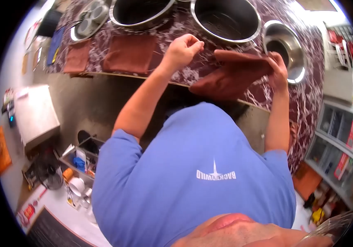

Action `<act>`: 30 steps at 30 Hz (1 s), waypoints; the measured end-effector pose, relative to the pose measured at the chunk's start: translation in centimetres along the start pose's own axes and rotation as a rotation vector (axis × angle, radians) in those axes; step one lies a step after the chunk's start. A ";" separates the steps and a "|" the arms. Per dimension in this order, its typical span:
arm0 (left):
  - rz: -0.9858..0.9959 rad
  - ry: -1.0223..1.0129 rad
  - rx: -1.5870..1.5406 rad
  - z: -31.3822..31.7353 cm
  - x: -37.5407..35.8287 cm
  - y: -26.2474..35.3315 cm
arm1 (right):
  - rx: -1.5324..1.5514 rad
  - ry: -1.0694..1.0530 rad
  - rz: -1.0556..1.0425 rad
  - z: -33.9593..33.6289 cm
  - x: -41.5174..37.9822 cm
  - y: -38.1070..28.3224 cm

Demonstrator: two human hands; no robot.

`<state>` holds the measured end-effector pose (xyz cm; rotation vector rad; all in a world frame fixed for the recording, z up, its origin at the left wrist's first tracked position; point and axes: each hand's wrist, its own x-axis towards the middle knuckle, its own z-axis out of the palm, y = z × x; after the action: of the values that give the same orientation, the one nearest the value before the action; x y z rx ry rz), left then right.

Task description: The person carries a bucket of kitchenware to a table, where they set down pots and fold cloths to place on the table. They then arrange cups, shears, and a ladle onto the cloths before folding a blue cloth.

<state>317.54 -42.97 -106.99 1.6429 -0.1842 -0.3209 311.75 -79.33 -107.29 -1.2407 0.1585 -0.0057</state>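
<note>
My right fingers (273, 64) pinch a brown cloth (242, 74) near the steel bowl (298, 53); left fingers (188, 40) curled narrow above the table (204, 66).

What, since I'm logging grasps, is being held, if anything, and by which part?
Brown cloth, in the right hand near one corner; left hand apparently empty.

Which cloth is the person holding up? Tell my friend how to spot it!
Find the dark red marbled table. Near its front edge, beside the shiny metal bowl, the person's right hand pinches a brown cloth. Its two brown neighbours lie flat, but this one is lifted and bunched.
</note>
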 end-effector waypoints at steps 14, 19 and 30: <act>-0.543 -0.565 -0.583 12.5 4.9 -11.9 | 0.041 0.033 -0.111 3.6 -6.0 -5.2; -0.599 -0.416 -0.670 11.6 1.6 -7.9 | 0.018 0.084 -0.110 3.0 -7.8 -5.3; 0.293 -0.237 -0.141 1.8 9.4 8.1 | -0.216 0.078 -0.302 3.5 -4.7 -9.6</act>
<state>326.39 -48.41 -100.01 1.4127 -0.5638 -0.2962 308.29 -78.75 -96.60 -1.4716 0.0381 -0.3056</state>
